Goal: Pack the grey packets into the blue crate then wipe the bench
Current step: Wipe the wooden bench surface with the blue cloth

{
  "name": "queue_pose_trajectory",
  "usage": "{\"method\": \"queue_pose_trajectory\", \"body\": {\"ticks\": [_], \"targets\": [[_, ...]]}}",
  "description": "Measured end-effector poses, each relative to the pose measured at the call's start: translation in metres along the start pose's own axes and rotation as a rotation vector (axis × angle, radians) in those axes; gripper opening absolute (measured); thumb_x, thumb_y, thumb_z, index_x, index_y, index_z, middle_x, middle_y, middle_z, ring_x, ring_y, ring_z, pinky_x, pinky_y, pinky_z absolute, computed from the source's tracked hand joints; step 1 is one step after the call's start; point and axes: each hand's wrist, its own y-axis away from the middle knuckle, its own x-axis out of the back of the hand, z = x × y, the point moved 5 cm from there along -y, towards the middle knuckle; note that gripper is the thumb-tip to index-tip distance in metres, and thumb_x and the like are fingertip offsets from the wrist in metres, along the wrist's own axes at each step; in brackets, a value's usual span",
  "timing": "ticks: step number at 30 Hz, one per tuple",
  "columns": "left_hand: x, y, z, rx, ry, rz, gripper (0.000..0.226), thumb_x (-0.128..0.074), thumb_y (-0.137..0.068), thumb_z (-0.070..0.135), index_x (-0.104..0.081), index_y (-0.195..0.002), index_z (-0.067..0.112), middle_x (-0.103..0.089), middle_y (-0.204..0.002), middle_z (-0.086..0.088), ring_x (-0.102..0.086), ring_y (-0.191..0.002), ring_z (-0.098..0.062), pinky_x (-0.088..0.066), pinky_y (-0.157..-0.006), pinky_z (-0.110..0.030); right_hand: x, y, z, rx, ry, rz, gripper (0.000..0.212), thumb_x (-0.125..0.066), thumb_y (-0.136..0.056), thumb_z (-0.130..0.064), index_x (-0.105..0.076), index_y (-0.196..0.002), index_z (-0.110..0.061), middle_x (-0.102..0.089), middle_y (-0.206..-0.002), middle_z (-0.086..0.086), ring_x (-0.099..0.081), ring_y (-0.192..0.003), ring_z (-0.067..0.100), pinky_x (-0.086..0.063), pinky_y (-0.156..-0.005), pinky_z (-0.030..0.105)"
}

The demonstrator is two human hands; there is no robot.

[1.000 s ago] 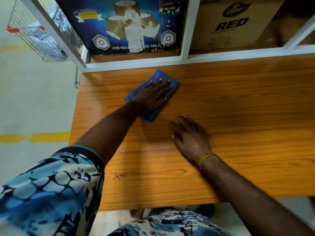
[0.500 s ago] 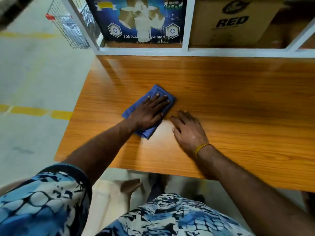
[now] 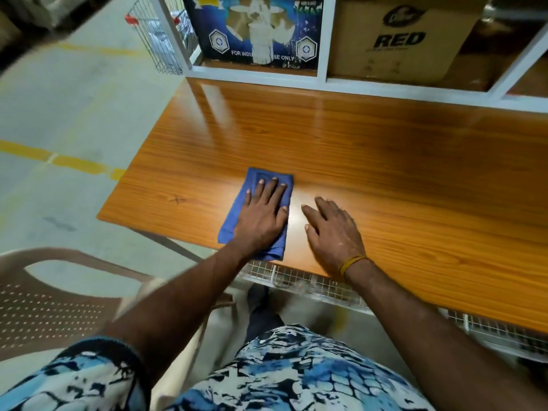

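A folded blue cloth [image 3: 258, 182] lies on the wooden bench [image 3: 385, 161] near its front edge. My left hand [image 3: 264, 215] presses flat on the cloth, fingers straight and spread. My right hand [image 3: 332, 232] rests flat on the bare wood just to the right of the cloth, a yellow band on its wrist. No grey packets and no blue crate are in view.
White shelving [image 3: 323, 37] rises behind the bench, holding a blue printed box [image 3: 258, 28] and a brown "RED" carton [image 3: 397, 40]. A wire basket [image 3: 154, 43] hangs at the back left. A beige plastic chair [image 3: 59, 292] stands at my left. Wire racks [image 3: 311, 281] sit under the bench.
My left hand has drawn the cloth back from the rear of the bench toward the front edge. My right hand has stayed flat on the wood beside it. The view has pulled back.
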Motion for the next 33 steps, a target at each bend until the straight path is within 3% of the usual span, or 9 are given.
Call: {"method": "queue_pose_trajectory", "body": {"ticks": [10,15,23,33], "targets": [[-0.019,0.021,0.047,0.306,0.045,0.047,0.064,-0.019,-0.100,0.048,-0.005,-0.159,0.025,0.004,-0.166,0.002,0.008,-0.153,-0.022,0.000,-0.123,-0.051,0.005,0.015,0.025,-0.109,-0.029,-0.024,0.052,-0.032,-0.100,-0.045,-0.025,-0.151,-0.038,-0.014,-0.164,0.000,-0.015,-0.149,0.022,-0.017,-0.120,0.043],[-0.012,-0.005,0.051,0.383,0.054,0.091,0.063,-0.024,-0.101,0.045,-0.013,-0.158,0.022,-0.003,-0.167,-0.002,0.002,-0.153,-0.027,-0.003,-0.123,-0.052,0.006,0.004,0.028,-0.142,-0.047,-0.036,0.053,-0.032,-0.100,-0.045,-0.023,-0.152,-0.038,-0.010,-0.165,-0.001,-0.011,-0.151,0.022,-0.013,-0.121,0.043],[-0.009,-0.064,0.047,0.302,0.044,0.108,0.063,-0.031,-0.099,0.044,-0.024,-0.156,0.019,-0.015,-0.165,-0.005,-0.008,-0.152,-0.029,-0.010,-0.122,-0.054,0.017,-0.052,0.047,-0.173,-0.060,-0.099,0.053,-0.037,-0.101,-0.039,-0.023,-0.152,-0.041,-0.007,-0.165,-0.001,-0.006,-0.152,0.025,-0.009,-0.121,0.047],[-0.011,-0.114,0.037,0.257,0.079,0.116,0.064,-0.023,-0.099,0.047,-0.023,-0.157,0.021,-0.013,-0.166,-0.004,-0.005,-0.153,-0.029,-0.008,-0.122,-0.054,0.024,-0.114,0.067,-0.197,-0.079,-0.142,0.053,-0.031,-0.102,-0.044,-0.015,-0.152,-0.046,0.002,-0.165,-0.007,0.000,-0.152,0.024,-0.004,-0.122,0.046]]}}
